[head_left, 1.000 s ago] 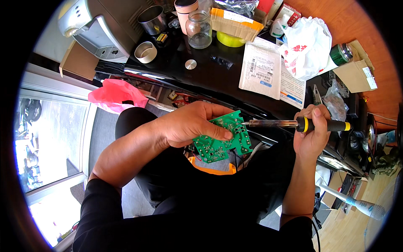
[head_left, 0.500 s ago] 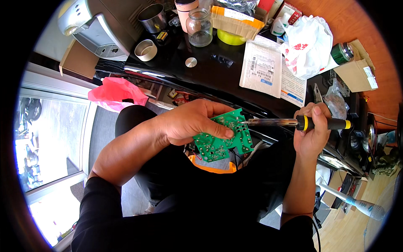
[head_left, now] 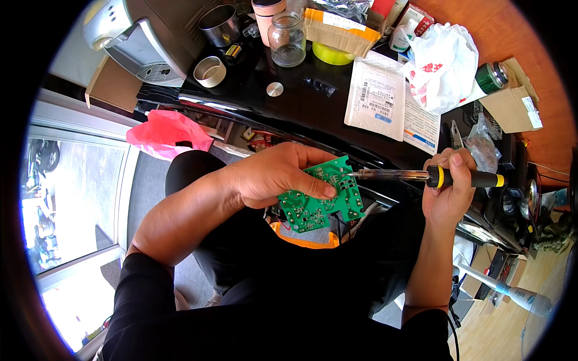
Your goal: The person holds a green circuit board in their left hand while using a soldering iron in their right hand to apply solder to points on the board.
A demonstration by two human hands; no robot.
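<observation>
My left hand [head_left: 280, 177] grips a green circuit board [head_left: 310, 219] above my lap, thumb flat across its soldered face. That face is turned up toward me and shows many solder joints. In my right hand [head_left: 448, 186] is a soldering iron [head_left: 394, 175] with a black and yellow handle and a long, heat-browned metal shaft. Its thin tip points left and reaches the upper right part of the board; whether it touches a joint is too small to tell. Dark and red wires and an orange-rimmed object [head_left: 307, 243] show below the board.
A black glossy desk [head_left: 253, 108] lies ahead, bearing a coffee machine [head_left: 153, 45], a glass jar [head_left: 287, 39], a small round dish [head_left: 209, 71], a white mailer [head_left: 376, 99] and a white plastic bag [head_left: 442, 66]. A pink bag [head_left: 168, 135] hangs at the left, near a glass door [head_left: 75, 198].
Almost nothing differs. The board, the soldering iron and both hands stay in nearly the same place, with only a very slight shift.
</observation>
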